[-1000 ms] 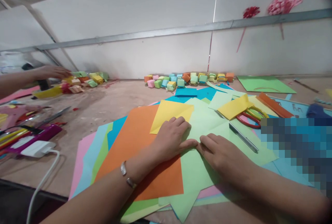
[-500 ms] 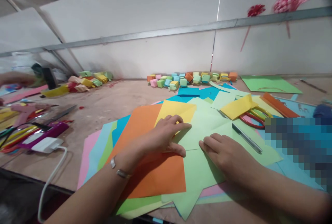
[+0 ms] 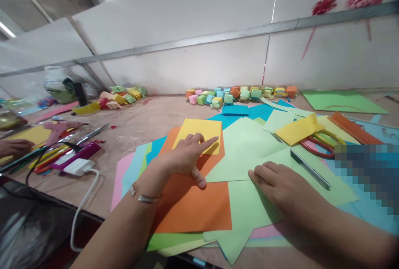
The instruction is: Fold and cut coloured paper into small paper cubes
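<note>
My left hand [image 3: 187, 156] is spread, thumb and forefinger apart, above a square yellow sheet [image 3: 196, 125] and a larger orange sheet [image 3: 199, 211]. I cannot tell whether its fingers touch the paper. My right hand [image 3: 274, 179] is closed, its curled fingers at the lower edge of a light green sheet [image 3: 243, 148]; the palm side is hidden. More light green paper [image 3: 246, 206] lies under that edge. Right of this hand rests a silver and black pen [image 3: 310, 169]. Beyond it are scissors with red and yellow handles [image 3: 319, 149], partly under a folded yellow strip [image 3: 296, 129].
Small folded paper cubes [image 3: 228, 99] line the wall, with another pile [image 3: 124, 94] farther left. A purple tool [image 3: 76, 154], white plug [image 3: 78, 166] and pink glue gun [image 3: 59, 129] lie left, beside another person's hand [image 3: 15, 147]. A green sheet [image 3: 339, 100] lies back right.
My left hand has moved left, and the yellow sheet has shifted left over the orange one. My right hand stays at the green edge. The view has turned left. The other person's hand has come lower.
</note>
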Action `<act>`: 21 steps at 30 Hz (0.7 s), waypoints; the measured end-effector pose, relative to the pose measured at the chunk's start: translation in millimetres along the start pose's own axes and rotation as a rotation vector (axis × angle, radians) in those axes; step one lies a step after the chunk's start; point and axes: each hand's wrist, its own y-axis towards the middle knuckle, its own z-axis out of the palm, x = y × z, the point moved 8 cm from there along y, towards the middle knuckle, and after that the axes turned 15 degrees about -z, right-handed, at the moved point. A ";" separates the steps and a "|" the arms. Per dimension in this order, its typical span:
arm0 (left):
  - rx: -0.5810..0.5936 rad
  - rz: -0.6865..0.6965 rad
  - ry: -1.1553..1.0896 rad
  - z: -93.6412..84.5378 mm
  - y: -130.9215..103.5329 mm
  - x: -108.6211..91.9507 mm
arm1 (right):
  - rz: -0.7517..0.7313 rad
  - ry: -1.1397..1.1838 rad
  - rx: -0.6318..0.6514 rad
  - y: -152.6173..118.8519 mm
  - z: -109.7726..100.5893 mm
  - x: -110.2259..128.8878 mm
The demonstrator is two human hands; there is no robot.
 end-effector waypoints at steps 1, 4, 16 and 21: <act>0.000 -0.006 -0.001 -1.1 0.0 3.7 | -0.004 -0.004 -0.007 0.2 -0.5 0.6; 0.004 0.014 -0.040 -7.8 -2.7 9.4 | -0.004 -0.016 -0.039 0.8 -2.3 1.6; -0.064 -0.009 -0.355 -2.0 3.2 -35.8 | 0.075 -0.083 -0.121 -5.8 -1.9 -1.1; -0.020 0.024 -0.448 2.8 -1.3 -41.7 | 0.251 -0.088 -0.240 -18.7 -5.2 -20.9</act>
